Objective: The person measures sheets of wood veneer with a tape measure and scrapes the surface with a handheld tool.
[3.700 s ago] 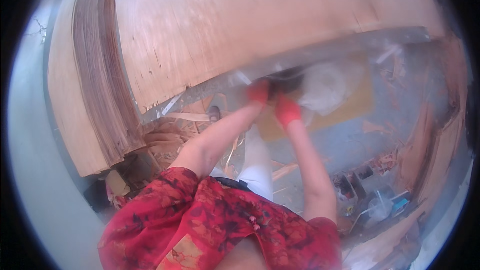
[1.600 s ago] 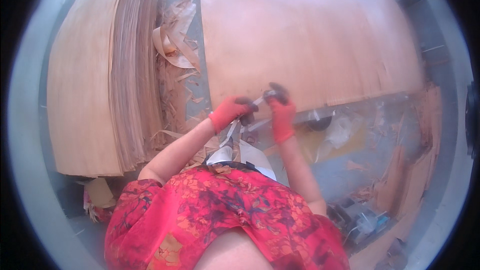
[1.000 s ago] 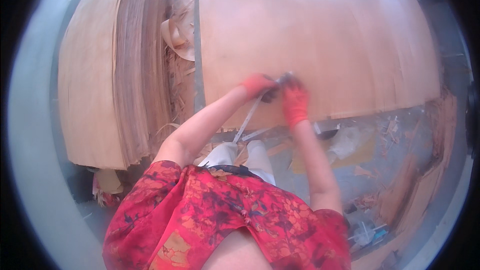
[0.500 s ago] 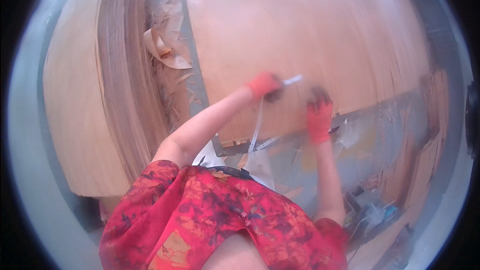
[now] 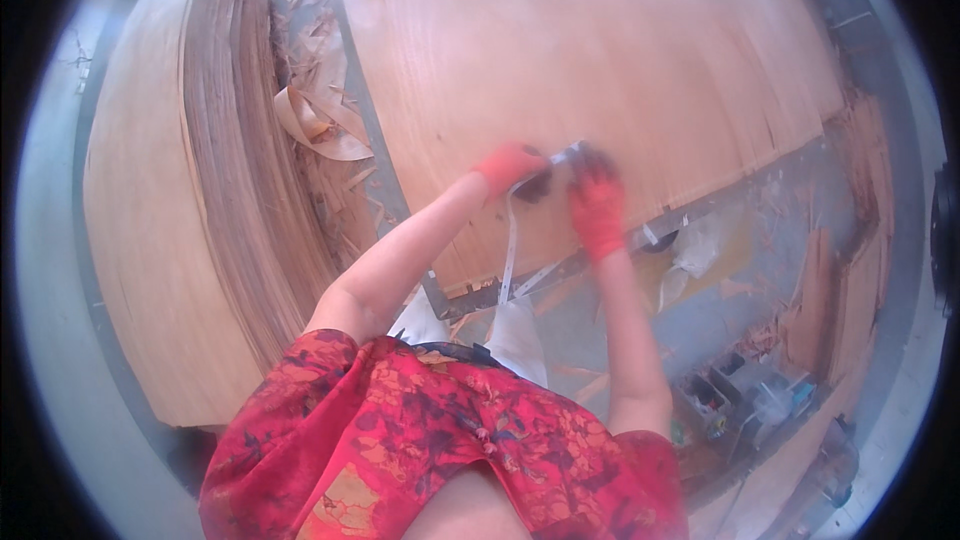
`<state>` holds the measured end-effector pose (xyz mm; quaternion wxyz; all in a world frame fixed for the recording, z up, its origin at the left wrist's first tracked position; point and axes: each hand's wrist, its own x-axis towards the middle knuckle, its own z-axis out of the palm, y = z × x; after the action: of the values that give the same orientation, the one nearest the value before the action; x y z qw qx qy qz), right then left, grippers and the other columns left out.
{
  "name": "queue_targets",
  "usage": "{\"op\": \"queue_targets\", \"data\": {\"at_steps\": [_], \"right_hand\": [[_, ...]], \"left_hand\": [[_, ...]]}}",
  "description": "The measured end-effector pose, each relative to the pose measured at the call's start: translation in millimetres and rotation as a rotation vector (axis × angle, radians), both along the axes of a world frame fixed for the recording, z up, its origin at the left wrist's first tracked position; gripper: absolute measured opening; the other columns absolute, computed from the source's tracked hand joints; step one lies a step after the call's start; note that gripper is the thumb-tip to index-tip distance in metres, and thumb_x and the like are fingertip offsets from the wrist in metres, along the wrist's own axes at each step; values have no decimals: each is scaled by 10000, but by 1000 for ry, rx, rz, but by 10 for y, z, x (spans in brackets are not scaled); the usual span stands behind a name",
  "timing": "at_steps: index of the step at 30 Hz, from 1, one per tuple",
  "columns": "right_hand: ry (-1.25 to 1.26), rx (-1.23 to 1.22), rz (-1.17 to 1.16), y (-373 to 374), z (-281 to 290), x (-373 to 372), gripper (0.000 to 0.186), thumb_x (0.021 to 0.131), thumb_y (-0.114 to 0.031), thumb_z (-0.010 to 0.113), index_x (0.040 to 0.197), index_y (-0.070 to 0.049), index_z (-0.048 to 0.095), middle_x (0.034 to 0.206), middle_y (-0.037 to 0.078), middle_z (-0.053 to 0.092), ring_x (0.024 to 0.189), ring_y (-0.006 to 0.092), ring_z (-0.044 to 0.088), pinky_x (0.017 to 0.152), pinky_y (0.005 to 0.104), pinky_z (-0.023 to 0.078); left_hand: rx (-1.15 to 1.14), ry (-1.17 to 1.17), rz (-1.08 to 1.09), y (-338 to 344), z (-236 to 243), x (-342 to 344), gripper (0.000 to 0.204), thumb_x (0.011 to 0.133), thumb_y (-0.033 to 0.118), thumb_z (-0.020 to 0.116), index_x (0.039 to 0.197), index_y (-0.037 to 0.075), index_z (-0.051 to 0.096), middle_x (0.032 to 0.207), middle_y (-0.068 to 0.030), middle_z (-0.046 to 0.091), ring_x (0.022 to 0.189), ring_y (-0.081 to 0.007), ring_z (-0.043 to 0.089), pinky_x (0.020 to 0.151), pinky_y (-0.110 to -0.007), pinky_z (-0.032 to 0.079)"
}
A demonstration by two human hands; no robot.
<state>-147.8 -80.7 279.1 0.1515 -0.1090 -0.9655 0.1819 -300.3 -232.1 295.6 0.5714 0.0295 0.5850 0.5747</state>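
Note:
My left hand (image 5: pixel 515 172), in a red glove with a dark palm, is closed on a narrow white strip (image 5: pixel 508 258), which hangs down toward the sheet's near edge and sticks out rightward from my fingers. My right hand (image 5: pixel 597 190), gloved alike, is at that right end, close beside a small pale, shiny piece (image 5: pixel 566 154); its fingers are blurred, so I cannot tell whether they grip it. Both hands are over a large pale wood veneer sheet (image 5: pixel 580 50), near its front edge.
A tall-edged stack of veneer sheets (image 5: pixel 150 200) lies at left, with curled scraps (image 5: pixel 325 135) beside it. At right are broken wood strips (image 5: pixel 855 270), a crumpled plastic bag (image 5: pixel 700 250) and a container of small items (image 5: pixel 720 395). My legs show below the sheet's edge.
Half a second ago my right hand was apart from the strip, lower and to the right; it has moved back up-left to the strip's end beside my left hand.

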Motion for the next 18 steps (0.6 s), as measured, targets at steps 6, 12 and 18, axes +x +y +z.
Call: {"op": "queue_targets", "data": {"at_steps": [6,12,18], "right_hand": [[-112,123,11,8,-349,-90,532,870,-177,651,1392,-234,567,1549,45,428,1364,341,409,1040,509,375],[-96,17,45,43,-313,-85,562,868,-166,651,1417,-204,535,1552,63,418,1361,353,409,1055,502,373],[238,-587,-275,212,-193,194,529,889,-98,668,1385,-11,507,1370,170,544,1255,323,517,1059,414,407]], "left_hand": [[-49,37,-10,-21,-45,18,262,889,171,708,973,-76,681,841,-180,728,678,-257,730,586,-370,618],[-69,27,26,-104,-7,23,237,869,121,721,974,-86,672,840,-192,721,686,-268,732,575,-378,625],[-57,-5,22,-93,169,-11,250,873,130,719,994,-83,669,864,-176,717,718,-254,735,590,-364,631]]}}
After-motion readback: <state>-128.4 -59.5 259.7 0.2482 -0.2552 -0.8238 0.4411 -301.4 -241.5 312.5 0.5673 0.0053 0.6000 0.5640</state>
